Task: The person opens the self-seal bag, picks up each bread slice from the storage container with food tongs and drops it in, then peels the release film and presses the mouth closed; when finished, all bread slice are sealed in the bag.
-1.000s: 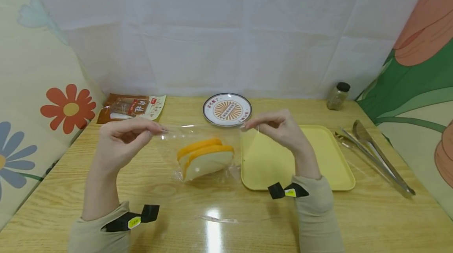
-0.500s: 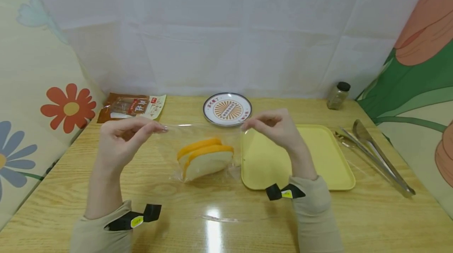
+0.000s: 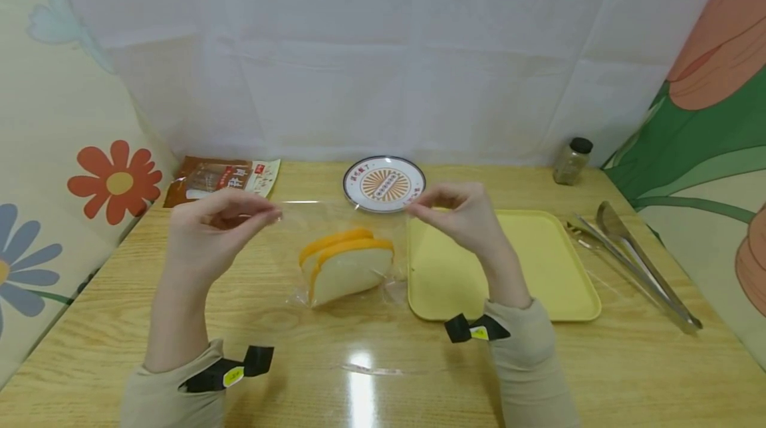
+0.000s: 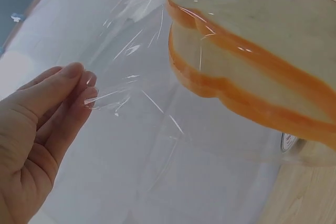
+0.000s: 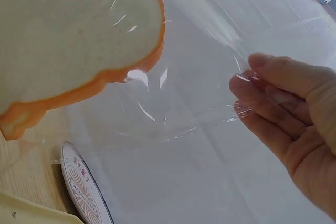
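Two bread slices (image 3: 350,272) with orange crusts lean together inside a clear plastic bag (image 4: 152,124), low over the wooden table. My left hand (image 3: 206,235) pinches the bag's upper left corner between thumb and fingertips. At the upper right corner, my right hand (image 3: 469,222) pinches the film the same way. The film between the two hands is stretched wide. Through the film, the right wrist view shows the front slice (image 5: 79,35) large, with the bag's edge running to the right fingers.
A yellow tray (image 3: 562,305) lies under and beyond the right hand. Behind stand a patterned plate (image 3: 385,183), a brown food packet (image 3: 218,179) and a black-lidded jar (image 3: 572,162). Metal tongs (image 3: 649,268) and a fork (image 3: 579,235) lie at right. A clear strip (image 3: 374,371) is in front.
The bag's top edge has risen slightly and both hands have shifted up a little. The right forearm has moved slightly left. The pinch of each hand stays on the bag.
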`<state>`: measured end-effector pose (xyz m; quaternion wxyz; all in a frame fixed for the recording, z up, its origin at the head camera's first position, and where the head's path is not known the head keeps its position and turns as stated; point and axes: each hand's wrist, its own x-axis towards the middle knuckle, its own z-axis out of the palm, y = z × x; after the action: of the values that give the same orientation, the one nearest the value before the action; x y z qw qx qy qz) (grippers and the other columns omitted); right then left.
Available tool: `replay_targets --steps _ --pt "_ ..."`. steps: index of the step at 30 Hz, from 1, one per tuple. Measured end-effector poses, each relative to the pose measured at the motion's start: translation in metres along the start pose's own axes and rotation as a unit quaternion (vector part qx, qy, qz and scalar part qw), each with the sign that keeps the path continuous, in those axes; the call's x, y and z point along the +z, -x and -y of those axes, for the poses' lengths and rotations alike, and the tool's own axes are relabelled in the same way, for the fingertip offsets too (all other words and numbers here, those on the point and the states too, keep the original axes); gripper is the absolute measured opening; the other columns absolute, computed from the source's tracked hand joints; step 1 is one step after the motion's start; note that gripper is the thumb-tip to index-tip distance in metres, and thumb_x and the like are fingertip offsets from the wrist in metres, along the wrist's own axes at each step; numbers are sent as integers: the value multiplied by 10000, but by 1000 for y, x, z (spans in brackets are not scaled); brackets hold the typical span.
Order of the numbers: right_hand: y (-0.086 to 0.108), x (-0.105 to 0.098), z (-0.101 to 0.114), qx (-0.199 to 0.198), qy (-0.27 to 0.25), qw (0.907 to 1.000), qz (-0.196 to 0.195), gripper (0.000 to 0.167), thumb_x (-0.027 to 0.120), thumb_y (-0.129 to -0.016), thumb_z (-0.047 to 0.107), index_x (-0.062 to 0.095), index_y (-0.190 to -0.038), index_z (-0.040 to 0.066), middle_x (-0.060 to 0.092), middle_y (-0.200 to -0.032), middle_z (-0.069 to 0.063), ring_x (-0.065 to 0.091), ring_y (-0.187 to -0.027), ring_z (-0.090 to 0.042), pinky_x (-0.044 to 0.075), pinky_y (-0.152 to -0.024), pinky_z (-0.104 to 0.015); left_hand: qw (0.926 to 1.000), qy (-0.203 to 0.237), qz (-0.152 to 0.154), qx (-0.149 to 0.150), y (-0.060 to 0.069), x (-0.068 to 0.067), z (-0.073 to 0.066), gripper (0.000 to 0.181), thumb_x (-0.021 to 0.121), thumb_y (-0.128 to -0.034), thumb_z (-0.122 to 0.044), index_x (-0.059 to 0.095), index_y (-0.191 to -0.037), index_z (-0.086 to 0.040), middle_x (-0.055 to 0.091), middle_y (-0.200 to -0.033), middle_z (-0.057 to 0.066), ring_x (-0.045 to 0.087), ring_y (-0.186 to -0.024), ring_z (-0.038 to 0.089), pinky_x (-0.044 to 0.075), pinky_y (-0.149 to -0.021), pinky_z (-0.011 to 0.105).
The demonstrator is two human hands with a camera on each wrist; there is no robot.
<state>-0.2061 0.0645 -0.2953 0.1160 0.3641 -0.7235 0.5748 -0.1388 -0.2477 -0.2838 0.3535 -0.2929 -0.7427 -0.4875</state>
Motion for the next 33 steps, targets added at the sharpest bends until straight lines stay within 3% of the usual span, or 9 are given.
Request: replay_targets --steps 4,13,17,21,26,30,33 --pt "-1 2 1 -11 240 9997 -103 49 720 -777 -47 674 -787 -62 695 -807 -186 639 -734 -79 581 -757 -246 9991 -419 -72 -58 -1 1 -3 238 715 -644 234 675 -841 107 715 -838 -118 680 -745 -10 538 -635 97" --pt "-4 5 5 347 535 9969 -454 105 709 -783 -56 610 -817 -60 683 -811 -184 661 -690 -151 576 -628 -226 9995 -136 -276 -22 -3 3 -3 338 642 -618 335 660 -912 170 718 -864 -99 699 -780 21 561 -682 142" --pt "-5 5 4 468 380 9968 -522 172 703 -780 -72 567 -885 -75 670 -806 -206 669 -703 -215 586 -633 -247 9974 -523 -274 -417 -2 3 -4 343 698 -669 227 690 -988 99 703 -860 -192 689 -764 -15 552 -687 119" --pt "-6 5 -1 637 247 9966 -469 182 694 -788 -72 586 -935 -87 668 -839 -215 673 -739 -258 596 -668 -280 9888 -1058 -6 -1051 0 1 -6 319 739 -726 87 705 -1036 24 646 -837 -339 662 -738 -84 529 -665 75" --pt "-6 3 -5 814 116 9959 -374 119 681 -807 -60 638 -917 -78 670 -896 -215 675 -751 -191 596 -692 -279 9837 -981 284 -1483 0 -1 -7 181 745 -744 51 719 -923 50 655 -811 -315 666 -727 -64 538 -651 91" --pt "-6 0 -5 871 51 9958 -263 121 684 -815 -41 657 -925 -80 680 -910 -220 659 -729 -73 592 -698 -261 9813 -910 487 -1626 0 -2 -7 92 734 -770 26 724 -862 28 671 -779 -257 664 -699 -32 541 -634 106" --pt "-5 -2 -7 953 -22 9954 -73 145 688 -819 -22 666 -948 -85 689 -913 -224 661 -728 -66 589 -701 -252 9811 -724 572 -1703 0 -2 -6 59 713 -792 29 713 -847 47 682 -762 -225 677 -698 -7 555 -650 129"
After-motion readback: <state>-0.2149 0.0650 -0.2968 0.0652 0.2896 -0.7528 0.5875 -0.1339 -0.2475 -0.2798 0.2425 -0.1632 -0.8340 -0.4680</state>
